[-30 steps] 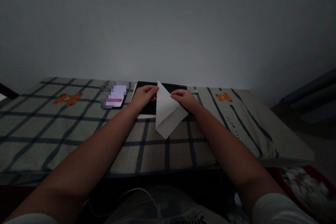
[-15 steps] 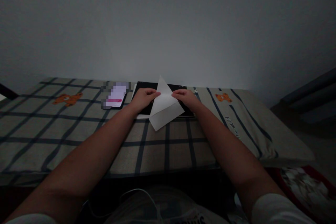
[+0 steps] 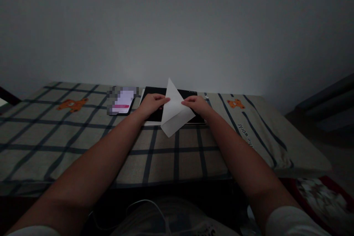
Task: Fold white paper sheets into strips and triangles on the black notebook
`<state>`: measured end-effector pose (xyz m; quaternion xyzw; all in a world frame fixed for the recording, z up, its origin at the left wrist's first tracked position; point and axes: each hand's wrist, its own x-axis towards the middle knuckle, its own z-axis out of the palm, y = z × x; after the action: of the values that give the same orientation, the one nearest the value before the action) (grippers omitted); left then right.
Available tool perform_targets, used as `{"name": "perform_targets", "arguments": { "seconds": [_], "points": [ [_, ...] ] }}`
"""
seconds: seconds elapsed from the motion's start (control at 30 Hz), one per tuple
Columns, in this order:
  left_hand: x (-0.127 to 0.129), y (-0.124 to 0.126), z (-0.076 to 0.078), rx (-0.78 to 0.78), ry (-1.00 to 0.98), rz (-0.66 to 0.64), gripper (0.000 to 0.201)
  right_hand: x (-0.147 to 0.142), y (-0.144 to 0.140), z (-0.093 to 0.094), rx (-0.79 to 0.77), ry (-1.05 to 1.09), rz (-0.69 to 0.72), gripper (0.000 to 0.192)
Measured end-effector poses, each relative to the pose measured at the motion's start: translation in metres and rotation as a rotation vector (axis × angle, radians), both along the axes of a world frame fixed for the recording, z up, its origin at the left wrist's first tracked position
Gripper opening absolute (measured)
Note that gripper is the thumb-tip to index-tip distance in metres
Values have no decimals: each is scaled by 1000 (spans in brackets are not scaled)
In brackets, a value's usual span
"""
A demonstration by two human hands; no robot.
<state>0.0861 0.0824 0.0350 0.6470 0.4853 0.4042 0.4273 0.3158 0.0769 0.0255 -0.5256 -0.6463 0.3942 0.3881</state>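
Observation:
A folded sheet of white paper (image 3: 174, 107) is held up between my two hands, its narrow tip pointing away from me and a wider flap hanging at the near end. My left hand (image 3: 153, 105) pinches its left edge between thumb and fingers. On the opposite edge, my right hand (image 3: 197, 104) is closed in a similar pinch. Beneath the paper lies a flat black book or folder (image 3: 149, 117) with white sheets showing at its left and near edges; hands and paper cover much of it.
Left of the black item lies a lit phone (image 3: 121, 101), partly blurred out. A checked cloth (image 3: 83, 132) with orange bear prints covers the table, which meets a plain wall (image 3: 177, 37). At lower right is a red container (image 3: 334, 188) with crumpled white stuff. A white cable (image 3: 149, 200) hangs near my lap.
The paper's near end has swung slightly to the right, and its tilt has changed a little. Both hands keep their pinch in nearly the same place.

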Motion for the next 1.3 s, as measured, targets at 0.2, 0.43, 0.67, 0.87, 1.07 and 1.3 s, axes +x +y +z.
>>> {"name": "perform_targets", "arguments": {
  "seconds": [0.2,0.43,0.67,0.87,1.07,1.3],
  "points": [
    [0,2,-2,-16,46,13,31,0,2,0,-5,26,-17,29],
    [-2,-2,5,3,76,27,28,5,1,3,-36,-23,61,27],
    [1,-8,10,-43,-5,21,31,4,0,6,-11,-47,15,24],
    [-3,-2,7,-37,-1,9,27,5,0,6,-41,1,23,27],
    [-3,-3,7,-21,33,14,31,5,0,6,5,27,71,28],
    [-2,-3,7,-94,-57,-62,33,7,6,-1,37,50,-24,26]
  ]
}}
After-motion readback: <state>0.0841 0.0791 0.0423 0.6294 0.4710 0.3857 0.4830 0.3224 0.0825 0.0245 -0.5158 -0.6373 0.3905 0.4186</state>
